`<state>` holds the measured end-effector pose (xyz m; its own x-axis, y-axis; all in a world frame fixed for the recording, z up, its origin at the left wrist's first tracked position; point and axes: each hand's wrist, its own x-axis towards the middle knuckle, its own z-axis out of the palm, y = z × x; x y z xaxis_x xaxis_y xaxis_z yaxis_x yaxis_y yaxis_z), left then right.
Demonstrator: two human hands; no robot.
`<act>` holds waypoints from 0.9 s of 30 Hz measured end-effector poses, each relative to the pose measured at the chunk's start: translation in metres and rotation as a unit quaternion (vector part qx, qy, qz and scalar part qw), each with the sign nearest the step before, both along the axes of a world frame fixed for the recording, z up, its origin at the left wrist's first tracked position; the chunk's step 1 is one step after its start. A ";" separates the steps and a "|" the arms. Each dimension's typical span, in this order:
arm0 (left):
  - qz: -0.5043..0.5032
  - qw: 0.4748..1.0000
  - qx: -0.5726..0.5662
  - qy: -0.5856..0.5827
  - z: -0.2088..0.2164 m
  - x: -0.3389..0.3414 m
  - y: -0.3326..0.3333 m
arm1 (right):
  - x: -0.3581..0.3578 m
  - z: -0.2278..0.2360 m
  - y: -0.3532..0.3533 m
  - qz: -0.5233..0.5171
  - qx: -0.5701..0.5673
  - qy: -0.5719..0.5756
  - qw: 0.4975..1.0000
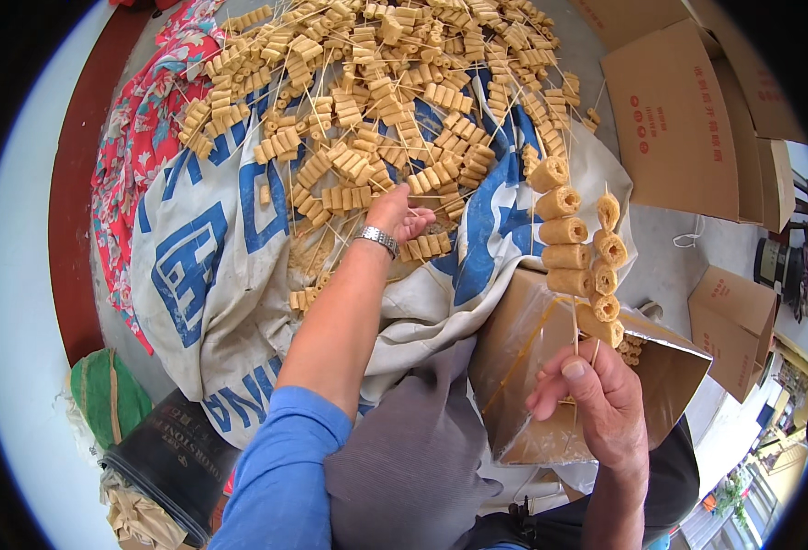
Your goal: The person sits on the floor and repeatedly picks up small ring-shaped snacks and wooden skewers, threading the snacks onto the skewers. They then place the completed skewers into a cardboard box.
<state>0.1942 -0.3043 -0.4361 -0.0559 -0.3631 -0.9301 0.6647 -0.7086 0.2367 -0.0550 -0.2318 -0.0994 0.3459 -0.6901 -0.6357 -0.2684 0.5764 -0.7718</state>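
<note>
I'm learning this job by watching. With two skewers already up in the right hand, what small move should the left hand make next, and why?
Probably close the left hand on the skewer it touches in the pile and lift it: the right hand already holds two skewers over the open box.

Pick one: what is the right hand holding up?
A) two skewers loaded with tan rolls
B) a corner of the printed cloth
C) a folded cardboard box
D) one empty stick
A: the right hand pinches the thin sticks of two skewers, each threaded with tan rolled pieces, above the open cardboard box; the left hand reaches into the pile of skewers on the printed cloth.
</note>
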 end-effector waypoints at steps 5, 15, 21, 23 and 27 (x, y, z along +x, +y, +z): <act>0.041 0.998 -0.010 0.039 0.011 -0.002 0.014 | 0.002 -0.001 -0.001 -0.006 0.004 -0.005 1.000; -0.006 0.994 -0.088 0.069 0.107 -0.017 0.113 | 0.001 0.001 0.007 -0.011 -0.021 0.007 1.000; -0.153 0.948 -0.276 -0.050 0.215 0.018 0.097 | -0.001 0.019 0.016 -0.078 -0.055 -0.121 0.988; -0.212 0.913 -0.342 -0.071 0.265 0.029 0.083 | -0.003 0.037 0.014 -0.094 -0.093 -0.111 0.985; -0.274 0.877 -0.393 -0.011 0.355 0.033 0.072 | -0.006 0.080 0.011 -0.053 -0.243 -0.079 0.965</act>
<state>0.2276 -0.2320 -0.0814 -0.4084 -0.8171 -0.4070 0.2637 -0.5325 0.8043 -0.0614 -0.2211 -0.0194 0.3228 -0.9305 -0.1733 -0.0851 0.1538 -0.9844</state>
